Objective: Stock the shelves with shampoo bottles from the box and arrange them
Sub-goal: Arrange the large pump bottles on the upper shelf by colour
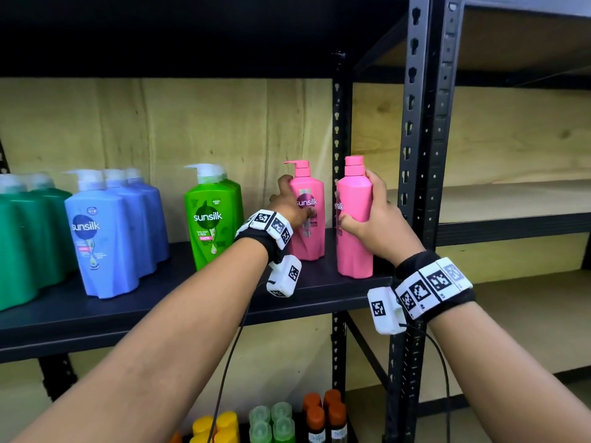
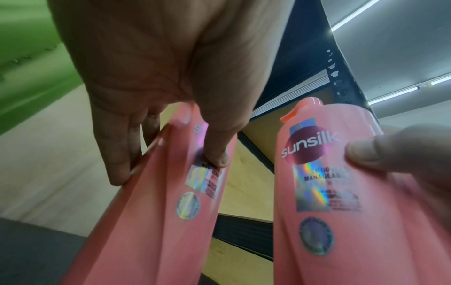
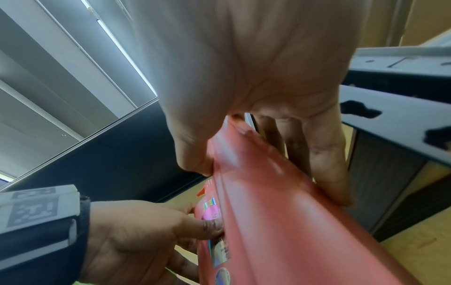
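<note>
Two pink shampoo bottles stand upright on the dark shelf board (image 1: 192, 302) near its right end. My left hand (image 1: 289, 203) grips the left pink bottle (image 1: 310, 225), thumb on its label and fingers round its left side; the wrist view shows that bottle (image 2: 156, 212) with the thumb on the label. My right hand (image 1: 371, 219) grips the right pink bottle (image 1: 355, 251), which stands close to the shelf's front edge with its label turned leftward. In the right wrist view the same bottle (image 3: 280, 221) sits between thumb and fingers.
A green bottle (image 1: 212, 215), blue bottles (image 1: 105, 235) and dark green bottles (image 1: 28, 238) stand in rows to the left. A black upright post (image 1: 422, 155) rises just right of my right hand. Small bottles (image 1: 275, 420) fill the shelf below. The neighbouring rack's shelves (image 1: 511, 199) hold nothing.
</note>
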